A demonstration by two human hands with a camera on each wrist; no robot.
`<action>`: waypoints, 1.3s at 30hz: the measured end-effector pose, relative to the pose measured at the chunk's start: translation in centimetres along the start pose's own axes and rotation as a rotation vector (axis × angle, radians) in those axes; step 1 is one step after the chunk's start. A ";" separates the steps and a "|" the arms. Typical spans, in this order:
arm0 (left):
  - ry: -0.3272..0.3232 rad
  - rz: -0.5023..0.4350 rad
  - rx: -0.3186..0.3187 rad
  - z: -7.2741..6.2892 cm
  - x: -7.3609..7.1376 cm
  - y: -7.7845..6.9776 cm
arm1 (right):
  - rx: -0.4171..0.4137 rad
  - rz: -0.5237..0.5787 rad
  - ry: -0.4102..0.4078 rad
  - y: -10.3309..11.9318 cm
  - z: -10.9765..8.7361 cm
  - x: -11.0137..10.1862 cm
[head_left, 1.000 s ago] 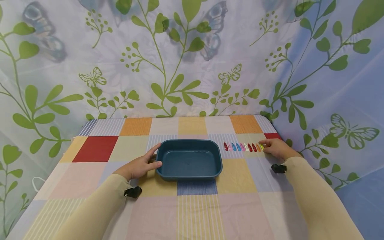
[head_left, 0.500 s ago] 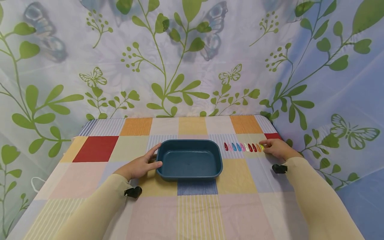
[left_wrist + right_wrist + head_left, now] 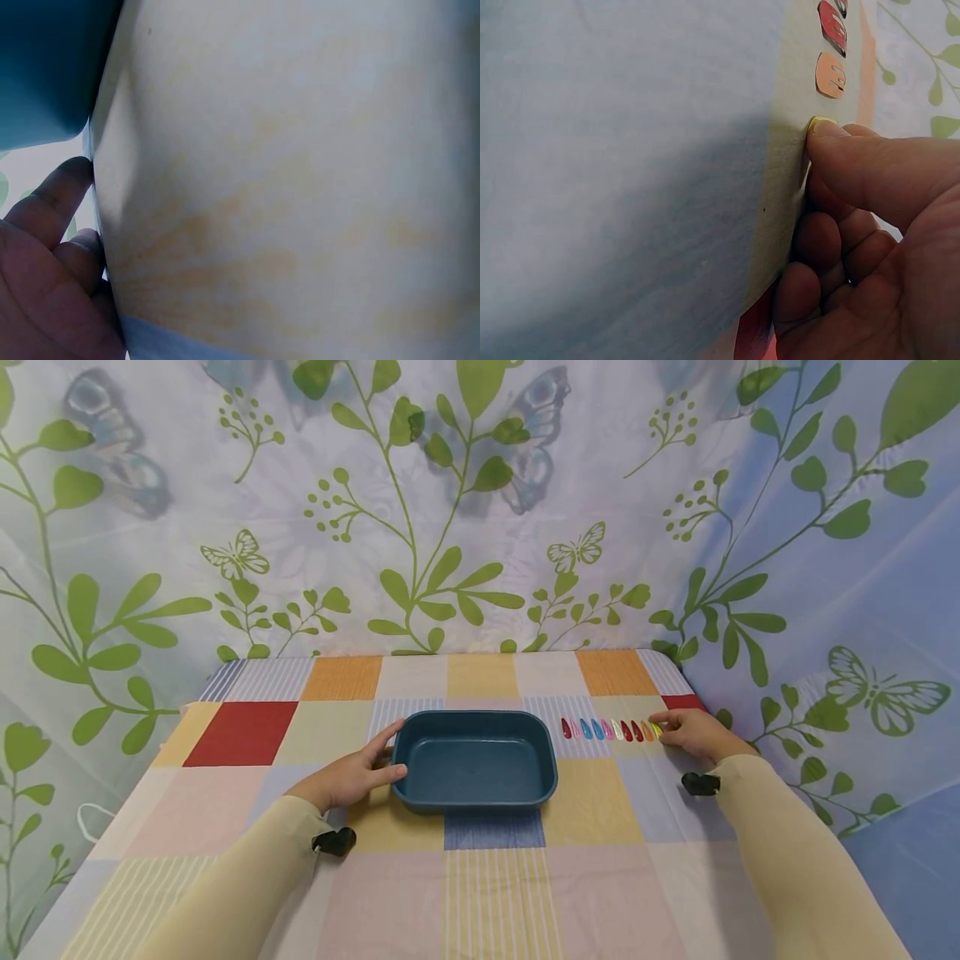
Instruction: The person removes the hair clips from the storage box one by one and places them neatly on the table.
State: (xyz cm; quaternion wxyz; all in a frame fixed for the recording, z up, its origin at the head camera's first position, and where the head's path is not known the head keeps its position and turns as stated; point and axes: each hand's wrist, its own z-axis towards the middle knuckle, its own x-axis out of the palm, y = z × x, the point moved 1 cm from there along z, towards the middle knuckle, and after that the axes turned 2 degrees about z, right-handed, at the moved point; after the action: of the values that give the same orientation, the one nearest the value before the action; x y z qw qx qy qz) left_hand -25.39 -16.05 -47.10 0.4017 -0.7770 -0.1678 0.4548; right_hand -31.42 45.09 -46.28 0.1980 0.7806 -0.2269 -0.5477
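Note:
A dark teal rectangular basin (image 3: 472, 802) sits on the patterned cloth in the head view. My left hand (image 3: 348, 779) rests against its left side, index fingertip near the far corner and thumb at the rim. In the left wrist view, the fingers (image 3: 49, 206) show beside the basin's wall (image 3: 45, 90). To the basin's right lies a row of colourful snap hair clips (image 3: 597, 728). At the row's right end, my right hand (image 3: 693, 733) pinches a yellow hair clip (image 3: 823, 120) between thumb and fingers, largely covering it. An orange hair clip (image 3: 829, 75) lies just beyond.
A checkered cloth (image 3: 495, 902) covers the table. Leaf-and-butterfly curtains (image 3: 300, 552) hang behind it and along both sides. A white loop (image 3: 92, 822) shows at the table's left edge. Black wrist mounts (image 3: 334, 842) sit on both sleeves.

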 end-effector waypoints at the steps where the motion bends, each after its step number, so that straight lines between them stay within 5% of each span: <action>1: -0.001 -0.001 0.004 0.0 0.0 0.0 | -0.001 0.001 0.000 0.0 0.0 -0.1; 11: -0.004 0.016 0.000 -0.3 -0.1 -0.3 | -0.017 0.018 -0.005 0.1 -0.3 -0.7; 19: -0.041 0.069 0.010 -0.3 -0.1 -0.2 | -0.082 -0.044 -0.084 1.2 -0.4 -0.9; 39: -0.098 0.107 0.014 -0.6 0.2 -0.4 | -0.193 -0.089 -0.130 8.1 -0.9 1.0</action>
State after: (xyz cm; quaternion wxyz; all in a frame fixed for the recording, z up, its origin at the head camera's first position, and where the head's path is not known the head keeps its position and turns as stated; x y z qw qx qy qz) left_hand -24.77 -15.96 -46.78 0.3735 -0.7587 -0.1423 0.5145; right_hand -31.36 37.96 -42.20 0.2325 0.7301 -0.1508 -0.6247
